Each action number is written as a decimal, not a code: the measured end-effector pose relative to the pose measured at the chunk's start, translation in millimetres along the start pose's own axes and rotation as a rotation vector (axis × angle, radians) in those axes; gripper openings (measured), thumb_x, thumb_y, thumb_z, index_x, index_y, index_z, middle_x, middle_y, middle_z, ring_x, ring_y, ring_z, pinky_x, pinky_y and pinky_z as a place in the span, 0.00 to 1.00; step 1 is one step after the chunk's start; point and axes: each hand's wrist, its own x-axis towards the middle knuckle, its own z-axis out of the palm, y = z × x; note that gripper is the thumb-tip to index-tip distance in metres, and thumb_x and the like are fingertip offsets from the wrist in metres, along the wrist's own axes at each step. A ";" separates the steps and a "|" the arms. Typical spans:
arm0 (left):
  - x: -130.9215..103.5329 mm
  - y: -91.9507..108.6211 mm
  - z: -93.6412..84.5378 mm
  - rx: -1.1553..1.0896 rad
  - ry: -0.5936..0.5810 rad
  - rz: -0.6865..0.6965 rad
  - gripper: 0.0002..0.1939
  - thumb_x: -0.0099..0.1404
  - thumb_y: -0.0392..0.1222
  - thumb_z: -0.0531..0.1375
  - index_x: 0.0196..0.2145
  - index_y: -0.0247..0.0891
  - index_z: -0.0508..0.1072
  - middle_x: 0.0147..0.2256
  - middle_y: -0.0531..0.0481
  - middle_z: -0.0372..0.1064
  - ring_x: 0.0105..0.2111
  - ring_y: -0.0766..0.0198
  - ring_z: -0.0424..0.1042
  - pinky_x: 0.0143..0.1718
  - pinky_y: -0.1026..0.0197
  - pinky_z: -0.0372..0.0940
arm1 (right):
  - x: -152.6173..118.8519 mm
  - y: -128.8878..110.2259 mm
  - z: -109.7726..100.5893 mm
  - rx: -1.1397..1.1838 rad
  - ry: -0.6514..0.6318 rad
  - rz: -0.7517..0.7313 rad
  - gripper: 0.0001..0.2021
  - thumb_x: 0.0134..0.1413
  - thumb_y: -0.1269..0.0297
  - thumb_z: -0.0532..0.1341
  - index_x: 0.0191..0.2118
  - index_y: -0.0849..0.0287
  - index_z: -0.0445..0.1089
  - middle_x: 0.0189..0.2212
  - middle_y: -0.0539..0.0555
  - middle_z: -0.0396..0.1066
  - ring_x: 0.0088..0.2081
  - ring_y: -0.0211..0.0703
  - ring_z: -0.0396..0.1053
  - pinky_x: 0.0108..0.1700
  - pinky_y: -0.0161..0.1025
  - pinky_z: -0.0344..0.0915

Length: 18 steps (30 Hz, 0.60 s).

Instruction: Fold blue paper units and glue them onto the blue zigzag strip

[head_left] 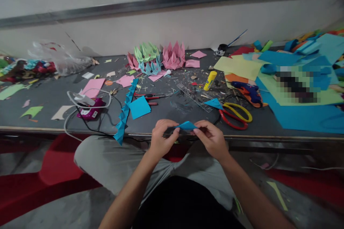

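Note:
A small folded piece of blue paper [186, 125] is held at the table's front edge between both hands. My left hand [163, 136] pinches its left end, and my right hand [211, 136] pinches its right end. Behind and to the left lies a stack of square blue paper [140, 107], beside a long pleated blue strip [126, 112] that hangs over the edge. A folded blue triangle [214, 103] touches the red and yellow scissors [235, 115] on the right.
Folded pink [173, 56] and green [147, 53] paper crowns stand near the wall. A glue stick [210, 80], a ruler [195, 96], a glue gun [248, 91] and a purple device [91, 110] with cables lie on the dark table [53, 93] among scraps.

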 end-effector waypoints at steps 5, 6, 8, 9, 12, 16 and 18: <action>1.5 -0.1 -0.6 -0.030 -0.052 0.032 0.03 0.59 0.36 0.58 0.28 0.38 0.68 0.27 0.51 0.70 0.30 0.65 0.68 0.35 0.60 0.62 | -3.6 2.2 0.2 -0.112 0.023 -0.032 0.05 0.52 0.65 0.58 0.37 0.57 0.65 0.33 0.54 0.70 0.33 0.41 0.70 0.33 0.37 0.69; 2.4 0.1 -0.9 -0.017 -0.075 0.040 0.02 0.59 0.36 0.58 0.28 0.38 0.68 0.27 0.51 0.71 0.30 0.65 0.68 0.36 0.60 0.61 | -2.0 0.6 -1.4 -0.172 0.031 -0.076 0.08 0.52 0.66 0.59 0.40 0.57 0.65 0.36 0.55 0.69 0.36 0.42 0.69 0.36 0.38 0.69; 4.2 0.6 -1.6 0.015 -0.135 0.057 0.01 0.59 0.35 0.58 0.29 0.38 0.69 0.29 0.51 0.71 0.32 0.65 0.68 0.37 0.60 0.61 | 2.9 -3.9 -5.1 -0.280 0.014 -0.185 0.12 0.51 0.68 0.60 0.43 0.56 0.65 0.41 0.57 0.69 0.42 0.44 0.68 0.42 0.42 0.67; 4.9 0.9 -1.9 0.028 -0.166 0.067 0.01 0.58 0.34 0.58 0.29 0.38 0.69 0.29 0.51 0.71 0.32 0.65 0.68 0.37 0.60 0.60 | 5.9 -6.3 -6.9 -0.321 -0.017 -0.240 0.12 0.51 0.69 0.60 0.43 0.56 0.66 0.41 0.57 0.69 0.43 0.44 0.67 0.44 0.43 0.66; 5.8 1.9 -2.4 0.042 -0.209 0.091 0.02 0.57 0.33 0.57 0.29 0.38 0.69 0.30 0.51 0.70 0.32 0.65 0.68 0.37 0.60 0.60 | 13.4 -11.9 -10.2 -0.373 -0.119 -0.345 0.07 0.53 0.71 0.58 0.38 0.55 0.68 0.36 0.54 0.71 0.40 0.42 0.69 0.43 0.42 0.66; 4.0 3.7 -1.7 0.025 -0.187 0.087 0.02 0.58 0.34 0.57 0.31 0.38 0.68 0.30 0.51 0.70 0.32 0.65 0.68 0.36 0.60 0.60 | 14.6 -12.6 -9.1 -0.377 -0.175 -0.336 0.04 0.53 0.71 0.57 0.34 0.56 0.67 0.31 0.53 0.72 0.35 0.40 0.70 0.38 0.39 0.67; 2.9 4.5 -0.9 0.016 -0.203 0.097 0.02 0.58 0.34 0.57 0.31 0.38 0.68 0.29 0.51 0.70 0.31 0.65 0.68 0.35 0.61 0.60 | 12.1 -11.4 -7.6 -0.374 -0.184 -0.327 0.04 0.53 0.71 0.57 0.34 0.56 0.67 0.31 0.53 0.72 0.35 0.40 0.70 0.38 0.39 0.67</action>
